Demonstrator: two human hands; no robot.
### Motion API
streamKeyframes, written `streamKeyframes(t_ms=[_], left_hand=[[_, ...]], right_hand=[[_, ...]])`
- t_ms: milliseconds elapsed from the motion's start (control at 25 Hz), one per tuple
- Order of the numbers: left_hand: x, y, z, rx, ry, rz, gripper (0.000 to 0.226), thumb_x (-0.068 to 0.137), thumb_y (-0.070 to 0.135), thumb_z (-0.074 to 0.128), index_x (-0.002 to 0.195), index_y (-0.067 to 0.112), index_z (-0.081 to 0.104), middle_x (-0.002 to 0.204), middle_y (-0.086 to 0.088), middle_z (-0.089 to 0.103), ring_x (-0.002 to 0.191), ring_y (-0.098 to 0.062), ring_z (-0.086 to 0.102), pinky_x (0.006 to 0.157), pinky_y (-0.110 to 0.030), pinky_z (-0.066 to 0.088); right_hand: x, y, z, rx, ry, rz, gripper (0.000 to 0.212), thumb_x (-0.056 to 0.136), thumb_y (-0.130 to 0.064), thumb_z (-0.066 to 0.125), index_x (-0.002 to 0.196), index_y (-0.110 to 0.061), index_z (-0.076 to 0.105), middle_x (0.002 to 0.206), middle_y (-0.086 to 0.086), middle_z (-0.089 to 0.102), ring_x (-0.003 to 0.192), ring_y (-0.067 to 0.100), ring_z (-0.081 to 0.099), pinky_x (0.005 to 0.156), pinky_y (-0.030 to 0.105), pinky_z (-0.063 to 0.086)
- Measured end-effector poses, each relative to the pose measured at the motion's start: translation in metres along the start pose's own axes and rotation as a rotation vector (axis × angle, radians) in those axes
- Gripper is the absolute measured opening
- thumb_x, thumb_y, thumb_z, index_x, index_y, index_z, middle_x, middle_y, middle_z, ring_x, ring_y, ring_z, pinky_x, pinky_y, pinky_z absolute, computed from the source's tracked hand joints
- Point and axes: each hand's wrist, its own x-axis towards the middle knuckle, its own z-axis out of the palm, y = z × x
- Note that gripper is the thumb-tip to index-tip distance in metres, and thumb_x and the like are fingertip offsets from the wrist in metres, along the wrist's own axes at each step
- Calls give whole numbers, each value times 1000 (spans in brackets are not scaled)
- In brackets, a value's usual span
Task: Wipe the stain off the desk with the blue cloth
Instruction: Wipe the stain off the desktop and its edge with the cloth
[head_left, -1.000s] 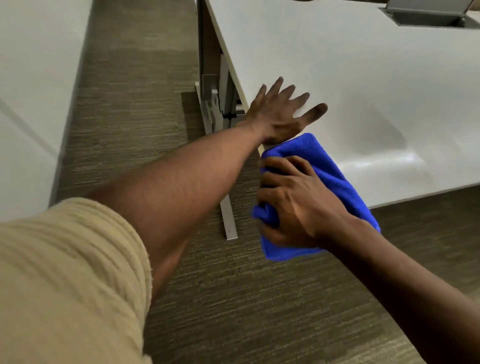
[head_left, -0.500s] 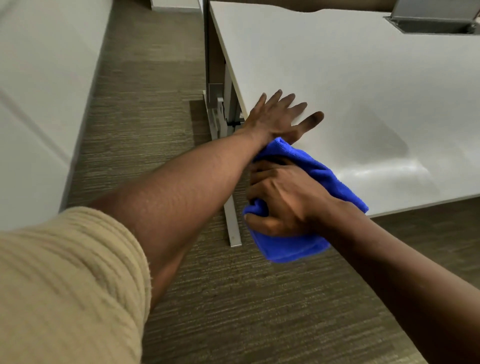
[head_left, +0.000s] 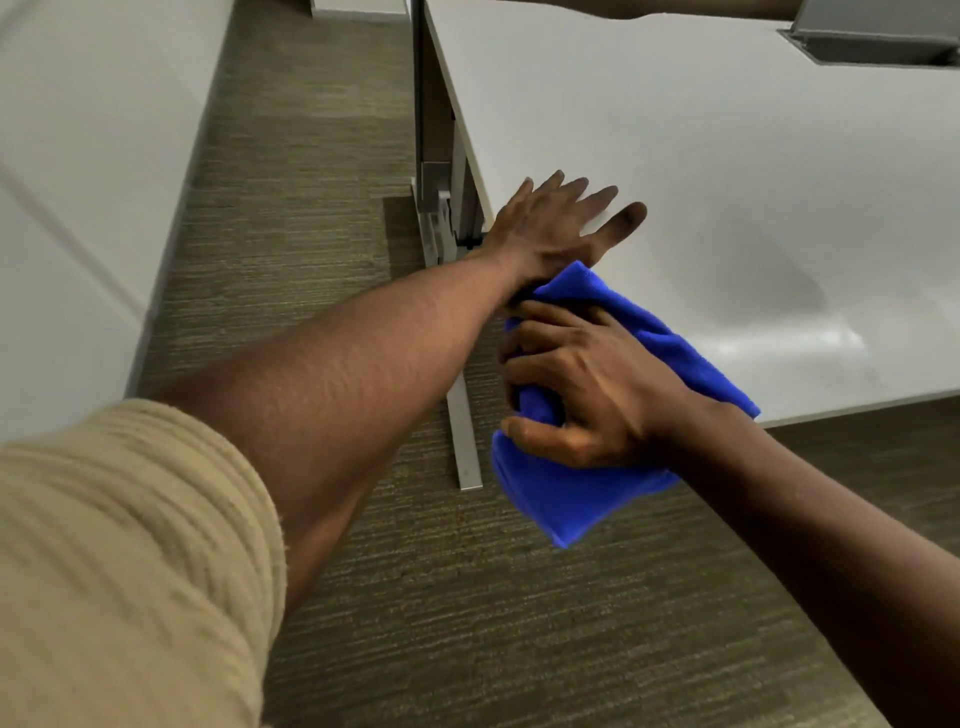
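Note:
The white desk (head_left: 701, 156) fills the upper right. My left hand (head_left: 556, 223) lies flat, fingers spread, on its near left corner. Just below it my right hand (head_left: 587, 384) grips the bunched blue cloth (head_left: 571, 499) at the desk's corner edge; part of the cloth rests on the desktop and part hangs off over the floor. No stain is visible on the desk; a glossy sheen (head_left: 779, 343) shows right of the cloth.
Brown carpet (head_left: 311, 182) covers the floor. The desk's metal leg and foot (head_left: 465, 447) stand under the corner. A white cabinet or wall panel (head_left: 78, 182) runs along the left. A grey cable tray opening (head_left: 872, 47) sits at the desk's far right.
My right hand with the cloth has shifted slightly left toward the desk's corner, closer under my left hand. The left hand stays flat on the desk.

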Motion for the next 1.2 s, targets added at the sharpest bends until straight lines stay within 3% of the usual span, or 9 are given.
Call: streamKeyframes(t_ms=[120, 200, 360, 560, 720, 840, 920, 1080, 1200], left_hand=[[-4, 0, -2, 17, -8, 13, 83, 92, 79, 11, 160, 34, 30, 168, -1, 29, 158, -25, 15, 128, -51, 6], [-7, 0, -4, -1, -4, 18, 82, 94, 78, 11, 160, 34, 29, 168, -2, 28, 158, -24, 13, 128, -51, 5], [-9, 1, -6, -31, 16, 20, 79, 96, 75, 13, 160, 33, 30, 167, -2, 31, 158, -25, 14, 128, -50, 6], [-6, 2, -4, -25, 25, 33, 76, 99, 71, 13, 160, 30, 30, 164, -3, 36, 157, -26, 16, 127, -51, 9], [-6, 0, -3, -19, 31, 35, 80, 96, 74, 11, 160, 30, 31, 164, -2, 37, 157, -26, 16, 127, -50, 9], [-6, -1, -1, -33, 25, 31, 82, 94, 77, 11, 160, 32, 31, 165, -2, 35, 158, -24, 14, 128, -49, 7], [-5, -1, -1, -40, 23, 19, 83, 93, 78, 11, 160, 33, 30, 166, -1, 33, 158, -23, 13, 128, -48, 6], [-7, 0, -3, -33, 16, 11, 83, 93, 79, 12, 161, 33, 28, 167, -1, 31, 158, -23, 11, 128, -48, 4], [-9, -1, -3, -34, 14, 14, 81, 95, 78, 13, 161, 33, 28, 167, -2, 30, 158, -23, 11, 128, -48, 4]], right_hand=[[-27, -15, 11, 3, 69, -57, 29, 81, -61, 57, 75, -33, 59, 104, -11, 65, 138, 19, 47, 117, 42, 26], [-42, -20, 13, 53, 65, -68, 28, 80, -59, 61, 71, -33, 58, 100, -16, 63, 140, 13, 46, 119, 40, 27], [-43, -15, 8, 234, 15, -33, 28, 88, -57, 56, 76, -33, 67, 111, -24, 65, 149, 3, 35, 120, 35, 21], [-5, -14, 2, -103, 3, 115, 30, 86, -51, 41, 92, -35, 66, 123, -15, 63, 154, 20, 26, 115, 43, 23], [-24, -23, 27, -178, 182, 63, 25, 96, -43, 47, 91, -28, 68, 123, -7, 69, 153, 26, 36, 118, 44, 27], [-56, -11, 45, -201, 342, -48, 29, 107, -40, 52, 118, -24, 73, 154, 2, 57, 158, 27, 29, 123, 49, 32], [-72, 2, 51, -261, 421, -29, 41, 109, -46, 51, 143, -28, 64, 164, 3, 43, 158, 30, 27, 125, 53, 30], [-91, -13, 84, -291, 710, 279, 47, 108, -36, 46, 154, -30, 51, 168, 12, 35, 157, 34, 30, 125, 56, 25], [-82, -51, 117, -212, 859, 468, 51, 106, -28, 41, 157, -27, 47, 165, 7, 40, 153, 30, 38, 125, 52, 24]])
